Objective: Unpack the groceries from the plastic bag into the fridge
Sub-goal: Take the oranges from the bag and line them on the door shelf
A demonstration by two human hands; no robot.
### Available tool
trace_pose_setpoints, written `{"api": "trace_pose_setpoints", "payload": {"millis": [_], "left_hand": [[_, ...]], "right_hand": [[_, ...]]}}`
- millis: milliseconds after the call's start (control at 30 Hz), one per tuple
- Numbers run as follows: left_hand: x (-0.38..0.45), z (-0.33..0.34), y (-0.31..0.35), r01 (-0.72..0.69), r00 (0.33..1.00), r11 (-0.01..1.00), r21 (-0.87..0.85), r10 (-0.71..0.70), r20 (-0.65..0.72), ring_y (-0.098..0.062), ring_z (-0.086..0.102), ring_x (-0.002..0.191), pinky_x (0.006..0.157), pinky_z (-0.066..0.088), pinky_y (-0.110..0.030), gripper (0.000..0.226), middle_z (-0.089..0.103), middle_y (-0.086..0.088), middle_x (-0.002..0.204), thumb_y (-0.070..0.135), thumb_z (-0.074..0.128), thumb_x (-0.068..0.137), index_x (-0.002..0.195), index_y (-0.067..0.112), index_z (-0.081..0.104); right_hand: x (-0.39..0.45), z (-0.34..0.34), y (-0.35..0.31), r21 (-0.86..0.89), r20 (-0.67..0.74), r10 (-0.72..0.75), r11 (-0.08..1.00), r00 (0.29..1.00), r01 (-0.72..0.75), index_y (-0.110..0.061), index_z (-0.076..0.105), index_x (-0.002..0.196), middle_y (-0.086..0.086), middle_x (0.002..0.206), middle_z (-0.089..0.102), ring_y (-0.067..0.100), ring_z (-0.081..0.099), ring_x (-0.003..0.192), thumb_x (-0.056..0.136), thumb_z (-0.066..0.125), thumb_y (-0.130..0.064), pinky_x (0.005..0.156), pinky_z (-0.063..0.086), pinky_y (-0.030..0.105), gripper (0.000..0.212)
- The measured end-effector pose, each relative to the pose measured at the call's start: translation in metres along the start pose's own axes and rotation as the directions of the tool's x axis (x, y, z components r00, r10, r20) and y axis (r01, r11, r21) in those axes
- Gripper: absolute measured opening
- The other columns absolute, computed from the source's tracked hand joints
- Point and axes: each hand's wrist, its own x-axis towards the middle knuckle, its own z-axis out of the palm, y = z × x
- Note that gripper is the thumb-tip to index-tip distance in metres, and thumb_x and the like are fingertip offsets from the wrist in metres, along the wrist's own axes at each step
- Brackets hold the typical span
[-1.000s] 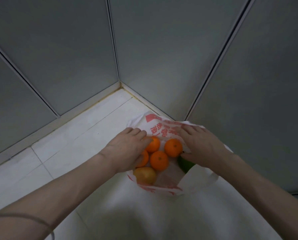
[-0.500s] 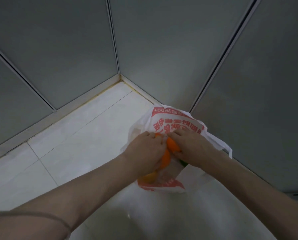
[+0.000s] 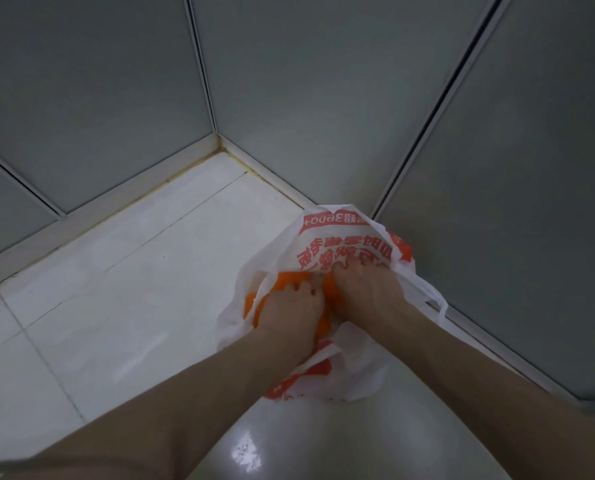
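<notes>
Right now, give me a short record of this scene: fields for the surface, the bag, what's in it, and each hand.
surface: white counter in a corner of grey wall panels
bag: white plastic bag with red print, mouth open
contents: orange fruits partly visible, count unclear
left hand: inside the bag, fingers curled over the fruits
right hand: inside the bag, fingers curled over the fruits
fridge: not in view

- My left hand (image 3: pixel 294 308) and right hand (image 3: pixel 365 289) sit side by side inside the plastic bag (image 3: pixel 344 244) — fingers curled over the oranges (image 3: pixel 282 282).
- The bag rests on the white tiled floor (image 3: pixel 133 289), near the grey wall panels (image 3: pixel 323 81).
</notes>
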Motion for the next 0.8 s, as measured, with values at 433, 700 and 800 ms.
{"api": "trace_pose_setpoints", "payload": {"millis": [433, 700, 800], "left_hand": [[0.001, 0.003, -0.002, 0.060, 0.998, 0.989, -0.133, -0.060, 0.009, -0.031, 0.047, 0.138, 0.111, 0.046, -0.043, 0.081, 0.034, -0.008, 0.159, 0.033, 0.070, 0.094, 0.159, 0.015, 0.025], [-0.059, -0.056, 0.018, 0.101, 0.995, 0.967, -0.235, -0.101, 0.012, -0.030, 0.042, 0.130, 0.103, 0.042, -0.038, 0.088, 0.042, -0.008, 0.147, 0.042, 0.075, 0.086, 0.156, 0.020, 0.026], [-0.099, -0.090, 0.029, 0.099, 0.994, 0.953, -0.286, -0.109, -0.020, -0.030, 0.045, 0.125, 0.101, 0.043, -0.039, 0.085, 0.046, -0.008, 0.145, 0.043, 0.073, 0.087, 0.156, 0.019, 0.029]], "right_hand": [[-0.009, -0.003, 0.011, 0.039, -0.096, -0.021, 0.999, 0.995, 0.025, -0.018, 0.031, 0.156, 0.009, 0.156, 0.047, 0.028, 0.055, 0.137, 0.099, 0.063, -0.042, 0.110, 0.048, 0.041, 0.070], [-0.080, -0.068, 0.020, 0.260, -0.097, -0.021, 0.965, 0.995, 0.046, -0.017, 0.040, 0.153, 0.008, 0.153, 0.049, 0.025, 0.058, 0.132, 0.094, 0.065, -0.054, 0.104, 0.054, 0.041, 0.075], [-0.126, -0.108, 0.022, 0.301, -0.071, -0.042, 0.952, 0.997, 0.061, -0.019, 0.038, 0.152, 0.009, 0.156, 0.043, 0.030, 0.058, 0.132, 0.089, 0.072, -0.052, 0.101, 0.057, 0.046, 0.079]]}}
